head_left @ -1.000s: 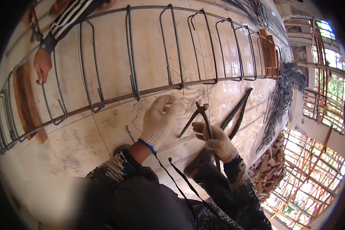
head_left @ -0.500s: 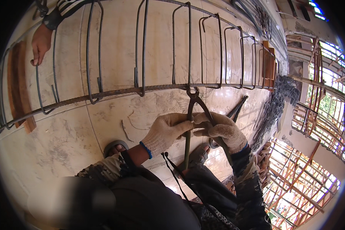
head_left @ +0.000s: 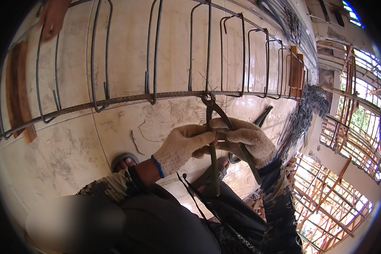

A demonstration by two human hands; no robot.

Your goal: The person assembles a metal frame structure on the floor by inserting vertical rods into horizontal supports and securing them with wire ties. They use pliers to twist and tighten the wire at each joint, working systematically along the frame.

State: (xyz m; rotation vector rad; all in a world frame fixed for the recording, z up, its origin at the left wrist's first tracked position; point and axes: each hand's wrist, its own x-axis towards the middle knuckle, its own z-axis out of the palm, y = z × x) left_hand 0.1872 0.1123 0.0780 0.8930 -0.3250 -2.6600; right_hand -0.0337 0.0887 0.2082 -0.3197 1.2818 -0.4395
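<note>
Both my hands, in off-white knit gloves, are closed on a pair of end-cutting pincers (head_left: 216, 109) with spread handles. My left hand (head_left: 182, 144) grips by the left handle near its upper part. Around the right handle, my right hand (head_left: 253, 140) has its fingers curled, close to the left fingertips. The jaws are at the near long rebar (head_left: 127, 99), where an upright stirrup (head_left: 208, 46) meets it. Thin wire ends (head_left: 204, 80) stick up at that joint. Whether the jaws bite the wire is too small to tell.
Bent stirrups stand along the rebar cage, which rests on wooden blocks (head_left: 17, 89) at left and a wooden block (head_left: 296, 70) at right. A co-worker's hand (head_left: 53, 21) is at upper left. Wire bundles (head_left: 311, 106) and bamboo scaffolding (head_left: 334, 190) are to the right.
The co-worker's hand has let go of a left stirrup and moved up. My pincers have tilted slightly, their handle ends shifting right, with both hands still on them.
</note>
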